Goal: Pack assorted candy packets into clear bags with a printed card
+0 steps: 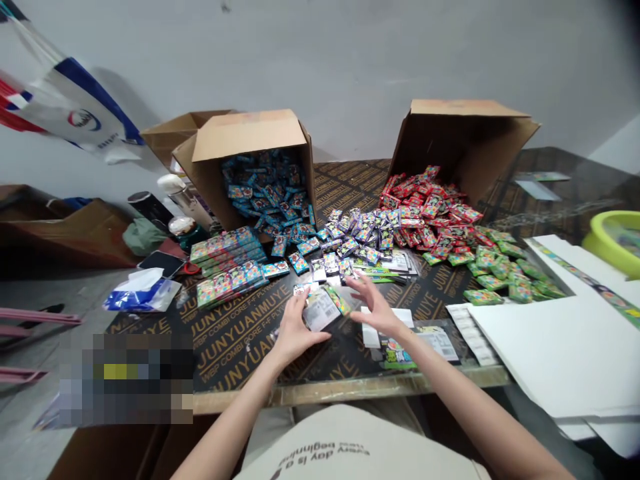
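A clear plastic packet (321, 312) with a barcode label lies on the dark table, with a green candy packet (339, 300) at its right side. My left hand (295, 330) curves around the left edge of the clear packet, thumb stretched out and apart from the fingers. On the other side my right hand (376, 308) is spread, fingertips close to the green candy packet. Just beyond the hands are purple candy packets (357, 230) in a loose heap. Flat printed bags (425, 343) lie under my right forearm.
Blue packets (267, 193) spill from a left carton (250, 137), red packets (430, 213) from a right carton (470, 110). Green packets (505, 270) lie to the right near white card sheets (545, 353). Stacked printed packs (227, 257), bottles and a tissue pack (143, 291) stand left.
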A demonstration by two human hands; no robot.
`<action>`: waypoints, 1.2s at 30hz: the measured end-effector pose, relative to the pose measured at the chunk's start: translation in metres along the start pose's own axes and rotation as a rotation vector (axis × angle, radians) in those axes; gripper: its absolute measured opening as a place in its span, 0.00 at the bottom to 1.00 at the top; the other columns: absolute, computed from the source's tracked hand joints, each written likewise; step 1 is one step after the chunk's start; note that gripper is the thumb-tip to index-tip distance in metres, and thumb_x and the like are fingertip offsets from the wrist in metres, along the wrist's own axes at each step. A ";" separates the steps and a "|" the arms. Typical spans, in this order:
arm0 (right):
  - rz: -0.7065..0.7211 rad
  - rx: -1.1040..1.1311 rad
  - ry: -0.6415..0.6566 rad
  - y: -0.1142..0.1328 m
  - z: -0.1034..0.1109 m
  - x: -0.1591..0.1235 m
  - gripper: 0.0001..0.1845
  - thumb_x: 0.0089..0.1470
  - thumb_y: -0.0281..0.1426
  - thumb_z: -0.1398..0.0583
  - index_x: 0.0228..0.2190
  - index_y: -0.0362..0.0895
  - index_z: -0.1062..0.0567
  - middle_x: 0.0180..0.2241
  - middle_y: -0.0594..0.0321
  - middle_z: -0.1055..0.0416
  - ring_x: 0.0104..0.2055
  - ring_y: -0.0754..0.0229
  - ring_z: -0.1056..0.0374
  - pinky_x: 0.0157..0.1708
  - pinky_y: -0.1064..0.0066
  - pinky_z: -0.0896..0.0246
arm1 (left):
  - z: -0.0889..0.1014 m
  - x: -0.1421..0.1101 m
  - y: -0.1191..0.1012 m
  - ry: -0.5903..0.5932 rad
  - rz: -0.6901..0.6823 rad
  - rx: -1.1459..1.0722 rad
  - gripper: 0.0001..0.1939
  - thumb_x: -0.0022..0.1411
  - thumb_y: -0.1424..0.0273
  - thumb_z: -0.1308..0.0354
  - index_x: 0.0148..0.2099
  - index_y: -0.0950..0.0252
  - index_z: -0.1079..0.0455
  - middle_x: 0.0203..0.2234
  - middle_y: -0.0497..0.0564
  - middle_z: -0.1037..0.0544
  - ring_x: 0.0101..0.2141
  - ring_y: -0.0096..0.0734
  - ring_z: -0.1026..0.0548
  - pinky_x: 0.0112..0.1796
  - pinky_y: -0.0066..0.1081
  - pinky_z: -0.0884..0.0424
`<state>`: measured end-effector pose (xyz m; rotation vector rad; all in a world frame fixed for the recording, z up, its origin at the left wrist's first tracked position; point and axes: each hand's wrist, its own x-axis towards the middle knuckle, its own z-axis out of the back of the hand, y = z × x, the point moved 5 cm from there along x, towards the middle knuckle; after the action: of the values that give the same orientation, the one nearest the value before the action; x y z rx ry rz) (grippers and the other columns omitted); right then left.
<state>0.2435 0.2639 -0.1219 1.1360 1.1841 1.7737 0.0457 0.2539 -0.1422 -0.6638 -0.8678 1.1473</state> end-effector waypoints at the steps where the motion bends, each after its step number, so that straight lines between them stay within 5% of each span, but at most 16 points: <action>1: -0.051 0.133 -0.095 -0.001 -0.001 0.005 0.44 0.43 0.37 0.37 0.57 0.54 0.52 0.56 0.56 0.44 0.55 0.53 0.42 0.49 0.58 0.44 | 0.000 0.001 0.000 -0.090 0.054 -0.123 0.47 0.35 0.65 0.31 0.59 0.60 0.44 0.48 0.54 0.34 0.48 0.44 0.35 0.50 0.40 0.41; 4: -0.254 0.452 -0.339 -0.008 -0.017 0.015 0.36 0.47 0.41 0.41 0.55 0.53 0.48 0.46 0.58 0.31 0.42 0.56 0.31 0.36 0.65 0.36 | -0.018 0.002 0.000 -0.207 0.216 -0.603 0.29 0.44 0.63 0.35 0.50 0.65 0.33 0.40 0.53 0.27 0.40 0.35 0.29 0.43 0.32 0.35; 7: -0.376 0.550 -0.567 -0.010 -0.033 0.015 0.25 0.43 0.37 0.39 0.45 0.47 0.36 0.30 0.65 0.26 0.30 0.59 0.30 0.29 0.70 0.37 | -0.043 -0.004 -0.004 -0.278 0.328 -0.937 0.17 0.50 0.61 0.39 0.38 0.68 0.28 0.32 0.52 0.24 0.32 0.30 0.28 0.36 0.28 0.33; 10: -0.398 0.570 -0.623 -0.005 -0.040 0.012 0.20 0.37 0.28 0.39 0.37 0.45 0.34 0.20 0.70 0.29 0.24 0.61 0.32 0.26 0.72 0.39 | -0.054 -0.009 -0.010 -0.319 0.405 -1.092 0.17 0.51 0.58 0.42 0.32 0.70 0.29 0.25 0.51 0.24 0.27 0.29 0.27 0.32 0.28 0.32; 13: -0.358 0.618 -0.593 0.001 -0.037 0.008 0.23 0.37 0.27 0.40 0.39 0.47 0.36 0.22 0.71 0.28 0.26 0.61 0.31 0.29 0.71 0.39 | -0.054 -0.006 -0.011 -0.300 0.522 -1.162 0.15 0.47 0.60 0.40 0.30 0.69 0.30 0.21 0.49 0.25 0.24 0.28 0.27 0.29 0.27 0.32; 17: -0.400 0.787 -0.556 -0.003 -0.030 0.004 0.26 0.39 0.28 0.41 0.43 0.50 0.39 0.29 0.69 0.26 0.29 0.61 0.30 0.31 0.70 0.39 | -0.042 0.010 -0.010 -0.195 0.582 -1.117 0.10 0.43 0.66 0.41 0.26 0.69 0.30 0.18 0.47 0.27 0.19 0.25 0.30 0.24 0.26 0.35; 22: -0.554 0.700 -0.416 -0.012 -0.021 0.006 0.13 0.34 0.23 0.44 0.28 0.43 0.30 0.27 0.62 0.26 0.26 0.62 0.33 0.29 0.70 0.40 | -0.020 0.025 -0.019 -0.095 0.442 -0.959 0.07 0.38 0.75 0.40 0.26 0.68 0.27 0.20 0.46 0.26 0.21 0.22 0.32 0.24 0.22 0.38; 28: -0.314 0.319 -0.376 0.006 -0.005 0.002 0.04 0.39 0.27 0.39 0.23 0.41 0.23 0.27 0.61 0.26 0.32 0.61 0.33 0.35 0.70 0.41 | 0.000 0.035 -0.035 0.026 0.240 -0.624 0.07 0.37 0.72 0.33 0.22 0.69 0.27 0.19 0.48 0.26 0.24 0.26 0.31 0.29 0.26 0.37; 33: -0.270 0.188 -0.347 0.009 -0.004 0.003 0.10 0.40 0.34 0.35 0.27 0.42 0.23 0.27 0.61 0.25 0.29 0.62 0.33 0.32 0.70 0.40 | 0.000 0.044 -0.036 0.160 0.275 -0.564 0.11 0.38 0.68 0.33 0.25 0.70 0.27 0.18 0.48 0.26 0.20 0.24 0.32 0.25 0.25 0.38; 36: -0.214 0.115 -0.314 0.011 -0.003 0.006 0.09 0.41 0.35 0.35 0.25 0.42 0.24 0.24 0.63 0.26 0.26 0.63 0.34 0.29 0.72 0.41 | 0.003 0.044 -0.042 0.157 0.173 -0.480 0.09 0.41 0.68 0.34 0.24 0.69 0.28 0.18 0.48 0.26 0.21 0.25 0.31 0.26 0.26 0.36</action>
<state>0.2372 0.2648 -0.1104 1.2500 1.1769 1.3262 0.0711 0.2841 -0.0960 -1.2266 -0.9732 1.0265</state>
